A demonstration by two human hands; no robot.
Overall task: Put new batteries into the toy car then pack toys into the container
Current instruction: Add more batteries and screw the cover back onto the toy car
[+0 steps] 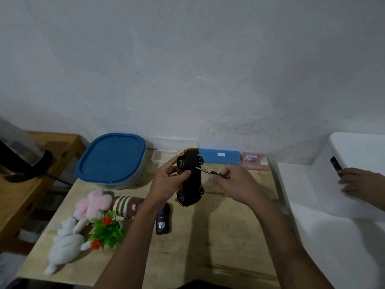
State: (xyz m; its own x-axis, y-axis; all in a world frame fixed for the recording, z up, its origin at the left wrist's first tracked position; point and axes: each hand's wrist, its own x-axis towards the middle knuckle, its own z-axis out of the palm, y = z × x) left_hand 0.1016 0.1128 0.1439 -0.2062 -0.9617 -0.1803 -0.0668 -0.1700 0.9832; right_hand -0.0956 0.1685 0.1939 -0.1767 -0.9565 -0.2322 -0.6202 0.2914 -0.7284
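My left hand point(166, 180) holds the toy car point(192, 184) on its side, black underside facing me, yellow body behind. My right hand point(231, 180) grips a small screwdriver point(210, 172) whose tip touches the car's underside near the upper wheels. The container point(110, 159) with a blue lid stands shut at the back left of the wooden table point(218, 247). A pink plush point(93, 202), a striped plush point(127, 205), a white plush point(64, 245) and a small green plant with red flowers point(108, 230) lie at the table's left front.
A black remote-like device point(163, 222) lies under my left forearm. A clear box point(166, 155), a blue case point(220, 156) and a pink pack point(255, 160) line the back edge. Another person's hand point(358, 184) rests on a white appliance point(343, 174) at right. A kettle point(18, 151) stands left.
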